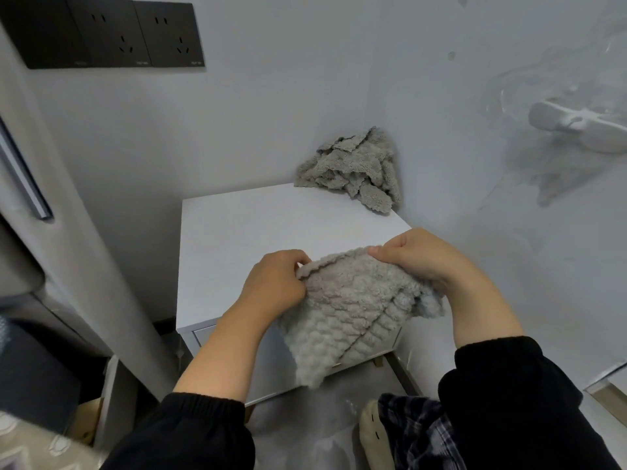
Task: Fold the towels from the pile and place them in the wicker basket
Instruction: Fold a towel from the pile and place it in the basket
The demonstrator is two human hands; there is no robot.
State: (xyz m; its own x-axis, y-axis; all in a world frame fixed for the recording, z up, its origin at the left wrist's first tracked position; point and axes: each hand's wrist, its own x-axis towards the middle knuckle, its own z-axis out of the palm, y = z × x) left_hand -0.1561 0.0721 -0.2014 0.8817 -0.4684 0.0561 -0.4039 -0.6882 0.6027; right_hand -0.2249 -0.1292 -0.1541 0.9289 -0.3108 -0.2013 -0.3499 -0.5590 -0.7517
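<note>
Towel [346,310] pinched between left hand [274,283], right hand [417,257], hanging below

We see a white cabinet [244,232] standing in the corner between grey walls [271,113]; a row of black socket panels [112,35] sits high on the left wall; a white holder [583,127] sticks out from the right wall; plaid fabric [417,432] shows at the bottom edge.

One left hand [275,283], one right hand [419,261], one towel [346,317], one towel pile [353,167], one cabinet [254,225].
</note>
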